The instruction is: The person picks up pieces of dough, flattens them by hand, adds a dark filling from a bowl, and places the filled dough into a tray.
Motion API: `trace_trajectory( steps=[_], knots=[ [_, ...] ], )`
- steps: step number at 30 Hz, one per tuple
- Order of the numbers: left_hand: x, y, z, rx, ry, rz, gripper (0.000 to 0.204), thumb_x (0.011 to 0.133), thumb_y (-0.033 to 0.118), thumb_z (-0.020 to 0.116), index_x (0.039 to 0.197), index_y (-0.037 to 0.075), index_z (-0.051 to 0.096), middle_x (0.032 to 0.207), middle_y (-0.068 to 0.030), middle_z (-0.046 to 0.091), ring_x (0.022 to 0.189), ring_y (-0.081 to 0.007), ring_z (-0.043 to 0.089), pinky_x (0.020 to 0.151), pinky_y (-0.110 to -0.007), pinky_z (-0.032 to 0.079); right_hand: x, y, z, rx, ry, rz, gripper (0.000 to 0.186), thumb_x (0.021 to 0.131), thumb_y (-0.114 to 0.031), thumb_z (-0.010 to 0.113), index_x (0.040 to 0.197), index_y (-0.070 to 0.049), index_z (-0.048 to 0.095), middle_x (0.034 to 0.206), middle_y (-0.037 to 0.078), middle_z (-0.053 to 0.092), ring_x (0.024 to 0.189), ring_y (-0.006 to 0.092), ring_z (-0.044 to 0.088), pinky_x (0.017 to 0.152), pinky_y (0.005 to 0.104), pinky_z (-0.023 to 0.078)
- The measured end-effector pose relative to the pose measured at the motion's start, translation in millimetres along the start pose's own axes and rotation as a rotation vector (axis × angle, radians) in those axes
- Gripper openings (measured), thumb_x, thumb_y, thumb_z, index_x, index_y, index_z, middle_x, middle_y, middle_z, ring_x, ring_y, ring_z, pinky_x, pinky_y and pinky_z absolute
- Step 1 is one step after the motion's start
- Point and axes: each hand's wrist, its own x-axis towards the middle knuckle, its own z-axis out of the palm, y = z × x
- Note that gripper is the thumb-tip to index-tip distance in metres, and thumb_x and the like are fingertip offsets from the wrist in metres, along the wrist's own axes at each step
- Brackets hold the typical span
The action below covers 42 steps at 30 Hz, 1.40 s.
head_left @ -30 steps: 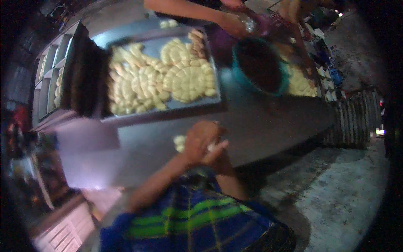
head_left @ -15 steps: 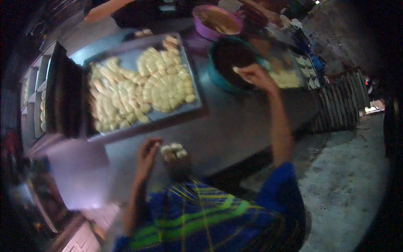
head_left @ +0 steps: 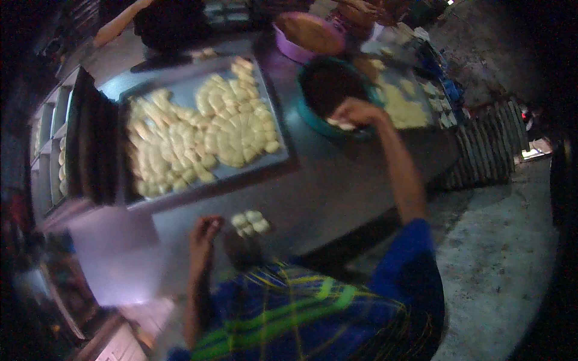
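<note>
My right hand (head_left: 359,112) is at the near rim of a teal basin (head_left: 305,112) filled with a dark mass. Its fingers are closed on a small pale piece (head_left: 342,125) that looks like dough. Above the table's near side, my left hand (head_left: 206,228) has its fingers drawn together in a pinch; whether anything is in them is hidden. Just right of it, several small white dough balls (head_left: 250,223) sit in a tight cluster. Beyond lies a metal tray (head_left: 226,170) crowded with pale dough pieces (head_left: 238,129), some arranged in a round.
A purple basin (head_left: 293,50) of brownish contents stands behind the teal one. More pale dough (head_left: 402,108) lies at the right. Dark stacked trays (head_left: 99,138) rise at the left, and a grey stack (head_left: 490,144) stands at the right. Across the table another person's arm (head_left: 120,24) shows.
My right hand has lowered toward the teal basin's near rim, carrying the pale piece down with it. My left hand has shifted slightly left and down, away from the white dough balls.
</note>
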Motion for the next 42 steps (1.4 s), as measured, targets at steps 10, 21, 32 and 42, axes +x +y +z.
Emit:
trace_trajectory(
  steps=[10,21,32,42],
  knots=[
    [13,35,70,-0.569,-0.443,-0.249,0.049,0.099,0.044,0.055,0.131,0.007,0.052,0.128,-0.0086,0.061,0.111,-0.0211,0.059,0.097,-0.040,0.047,-43,-121,126,1.018,0.080,-0.377,0.052,0.094,-0.005,0.064,0.142,-0.010,0.044,0.119,0.005,0.065,0.099,0.0137,0.065,0.084,0.0289,0.054],
    [8,52,85,-0.830,-0.312,-0.339,0.040,0.101,0.046,0.051,0.123,0.013,0.055,0.112,-0.0035,0.061,0.099,-0.0171,0.057,0.097,-0.041,0.045,-47,-208,247,1.551,0.153,-0.435,0.067,0.090,0.000,0.066,0.149,-0.012,0.035,0.126,0.007,0.060,0.114,0.0194,0.060,0.096,0.0360,0.052],
    [13,65,61,-0.424,-0.120,0.120,0.029,0.089,0.006,0.070,0.114,0.007,0.056,0.109,-0.0051,0.063,0.098,-0.0140,0.061,0.083,-0.029,0.051,-63,-220,252,-0.100,0.769,-0.761,0.039,0.080,0.002,0.069,0.118,-0.010,0.069,0.123,0.012,0.063,0.113,0.0282,0.063,0.088,0.0371,0.057],
    [3,67,30,-0.093,-0.326,0.223,0.023,0.094,0.014,0.066,0.111,0.000,0.063,0.100,-0.0057,0.065,0.090,-0.0127,0.062,0.081,-0.029,0.051,-67,-232,226,0.059,0.555,-0.673,0.035,0.075,-0.006,0.075,0.110,-0.007,0.069,0.102,0.010,0.065,0.091,0.0272,0.066,0.076,0.0386,0.056]
  ],
)
